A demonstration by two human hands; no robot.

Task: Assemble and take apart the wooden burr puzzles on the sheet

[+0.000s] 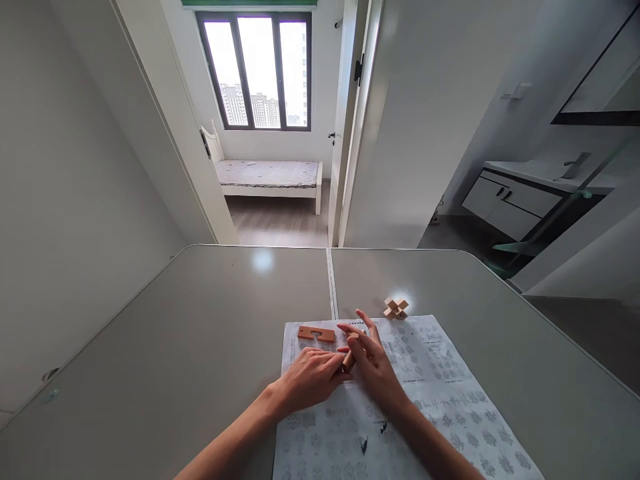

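My left hand (310, 380) and my right hand (373, 363) meet over a printed instruction sheet (440, 393) on the grey table (200, 333). Both pinch a small wooden puzzle piece (349, 361) between their fingertips; my right fingers are partly stretched above it. A flat brown notched wooden piece (316, 333) lies on the sheet just beyond my left hand. A pale, assembled cross-shaped wooden puzzle (395, 308) sits at the sheet's far edge, beyond my right hand.
The table has a seam (331, 280) down its middle and rounded far corners. Beyond it an open doorway shows a bed (267, 175) under a window. A cabinet with a sink counter (515, 197) stands at the right.
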